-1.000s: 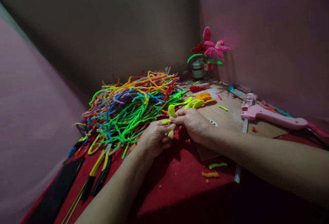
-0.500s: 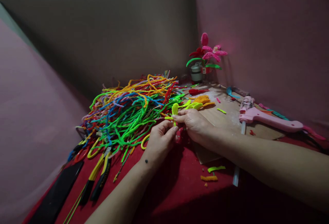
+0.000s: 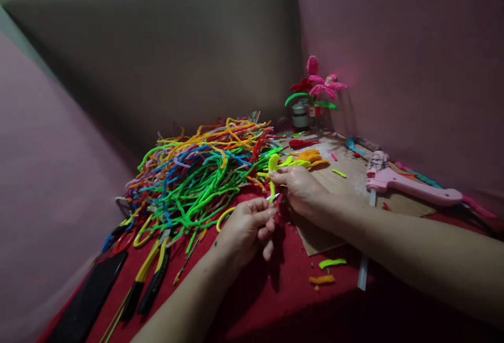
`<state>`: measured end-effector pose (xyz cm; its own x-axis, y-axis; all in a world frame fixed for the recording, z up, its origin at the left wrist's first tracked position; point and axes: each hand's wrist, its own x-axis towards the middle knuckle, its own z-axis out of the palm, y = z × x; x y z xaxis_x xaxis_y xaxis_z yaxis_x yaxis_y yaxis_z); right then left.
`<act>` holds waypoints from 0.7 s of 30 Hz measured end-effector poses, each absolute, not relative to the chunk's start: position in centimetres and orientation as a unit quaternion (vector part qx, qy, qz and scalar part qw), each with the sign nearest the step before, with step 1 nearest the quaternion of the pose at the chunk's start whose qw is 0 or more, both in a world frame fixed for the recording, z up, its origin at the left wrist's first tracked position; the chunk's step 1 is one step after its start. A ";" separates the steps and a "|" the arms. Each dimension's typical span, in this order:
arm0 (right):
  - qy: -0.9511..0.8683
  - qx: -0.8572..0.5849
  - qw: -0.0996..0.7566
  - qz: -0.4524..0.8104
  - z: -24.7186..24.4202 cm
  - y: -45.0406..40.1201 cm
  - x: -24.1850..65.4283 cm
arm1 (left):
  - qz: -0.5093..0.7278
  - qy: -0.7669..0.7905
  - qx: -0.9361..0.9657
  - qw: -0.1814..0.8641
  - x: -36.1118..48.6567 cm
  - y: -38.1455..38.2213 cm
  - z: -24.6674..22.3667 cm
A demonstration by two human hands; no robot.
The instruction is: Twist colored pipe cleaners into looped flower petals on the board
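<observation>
A yellow-green fuzzy stem piece (image 3: 273,163) stands upright between my hands, its top a rounded loop. My right hand (image 3: 301,188) pinches it just below the loop. Lower down, my left hand (image 3: 252,227) has thumb and index finger closed on the bottom end of the same piece, with the other fingers curled loosely. A small shiny metal tip shows beside my left fingertips; what it belongs to is hidden. Behind my right hand, more yellow-green pieces (image 3: 297,163) and orange pieces (image 3: 309,155) lie on the cardboard (image 3: 342,175).
A large heap of coloured fuzzy stems (image 3: 200,175) lies left. Yellow-black pliers (image 3: 151,274) and a black flat object (image 3: 88,298) are at front left. At right rests a pink glue gun (image 3: 413,184). Pink flowers (image 3: 326,85) stand at the back beside a jar (image 3: 300,115).
My left hand has moved down and slightly away from my right hand, showing more of the yellow-green piece between them. My right hand has hardly moved.
</observation>
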<state>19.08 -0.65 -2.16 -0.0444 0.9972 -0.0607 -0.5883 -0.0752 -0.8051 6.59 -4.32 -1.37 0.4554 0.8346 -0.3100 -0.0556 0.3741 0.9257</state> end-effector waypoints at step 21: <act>-0.333 -0.311 0.565 0.688 -2.4 -1.2 18.9 | 0.353 0.450 0.523 0.632 6.2 -3.3 -1.7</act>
<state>18.91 -1.22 -2.35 -0.1682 0.9844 -0.0521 -0.5696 -0.1402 -0.8099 6.22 -3.27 -1.74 0.3446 0.9173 -0.1993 0.0246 0.2034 0.9788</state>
